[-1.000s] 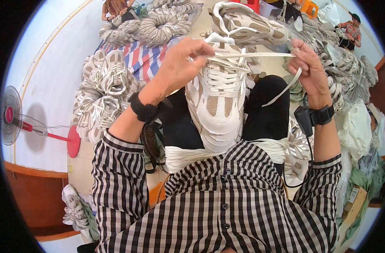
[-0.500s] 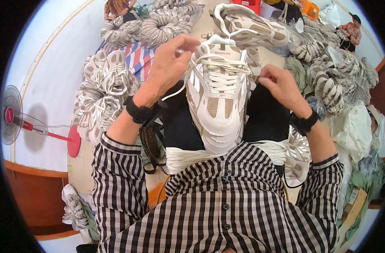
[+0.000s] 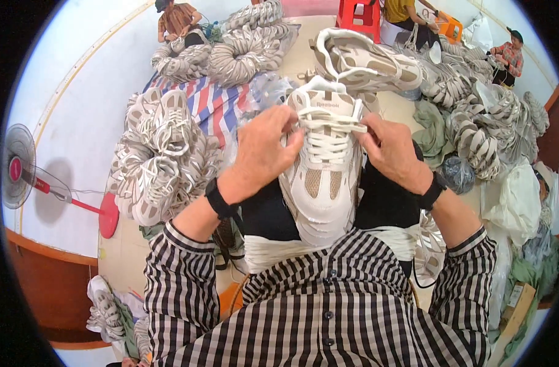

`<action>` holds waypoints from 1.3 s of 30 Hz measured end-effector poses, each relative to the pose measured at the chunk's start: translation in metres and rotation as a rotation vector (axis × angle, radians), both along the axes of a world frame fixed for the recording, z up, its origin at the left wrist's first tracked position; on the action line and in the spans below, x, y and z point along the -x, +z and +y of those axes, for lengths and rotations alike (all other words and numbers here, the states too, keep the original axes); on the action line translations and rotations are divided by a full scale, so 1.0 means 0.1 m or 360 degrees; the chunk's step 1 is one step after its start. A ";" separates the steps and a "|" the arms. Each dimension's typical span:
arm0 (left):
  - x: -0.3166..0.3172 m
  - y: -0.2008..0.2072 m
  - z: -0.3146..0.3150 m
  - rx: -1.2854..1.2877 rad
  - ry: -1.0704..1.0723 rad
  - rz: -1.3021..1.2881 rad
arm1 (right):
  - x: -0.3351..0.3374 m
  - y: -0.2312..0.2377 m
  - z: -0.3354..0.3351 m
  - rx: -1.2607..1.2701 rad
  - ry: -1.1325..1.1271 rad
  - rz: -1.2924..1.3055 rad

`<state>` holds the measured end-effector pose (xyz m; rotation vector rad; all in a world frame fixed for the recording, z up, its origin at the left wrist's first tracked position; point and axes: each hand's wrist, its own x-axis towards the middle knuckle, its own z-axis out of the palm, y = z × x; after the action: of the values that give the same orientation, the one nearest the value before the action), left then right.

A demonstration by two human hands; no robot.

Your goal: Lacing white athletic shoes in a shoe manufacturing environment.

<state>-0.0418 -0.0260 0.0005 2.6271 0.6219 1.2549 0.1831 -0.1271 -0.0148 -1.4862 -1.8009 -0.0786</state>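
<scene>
On a beige-white mesh sneaker [image 3: 321,188], flat white lace [image 3: 342,126] is pinched at two o'clock by right hand [image 3: 392,147], seemingly for control (left hand [image 3: 264,148]: hold unclear).

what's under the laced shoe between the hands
Beneath the laced shoe, more pale toe ends show, stacked in layers. The rest of them is covered, so their number and lacing cannot be told.
</scene>
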 end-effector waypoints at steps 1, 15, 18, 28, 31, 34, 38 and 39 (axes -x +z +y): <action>-0.01 -0.01 0.00 0.0014 0.0006 0.0007 | 0.01 0.00 0.01 -0.0042 0.0011 -0.0050; -0.13 -0.06 0.04 -0.0241 0.0105 0.0034 | -0.01 -0.03 0.09 -0.0140 0.0107 -0.0005; -0.15 -0.09 0.04 -0.0314 0.0141 0.0044 | -0.01 -0.06 0.10 -0.0195 0.0112 -0.0035; -0.12 -0.07 0.06 -0.0274 0.0135 0.0029 | 0.02 -0.08 0.09 -0.0266 0.0126 0.0004; -0.11 -0.04 0.05 -0.0240 0.0135 0.0005 | 0.03 -0.07 0.09 -0.0253 0.0121 -0.0004; -0.10 -0.02 0.05 -0.0165 0.0162 -0.0024 | 0.02 -0.06 0.09 -0.0174 0.0106 -0.0013; -0.07 -0.01 0.11 0.0204 0.0028 -0.0045 | -0.06 -0.05 0.06 -0.0044 0.0173 0.0138; -0.07 -0.01 0.12 0.0194 0.0018 -0.0062 | -0.09 -0.05 0.06 0.0025 0.0186 0.0308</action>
<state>-0.0352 -0.0140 -0.0004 2.4982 0.6850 1.2271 0.1920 -0.1216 -0.0195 -1.3478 -1.7299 0.1336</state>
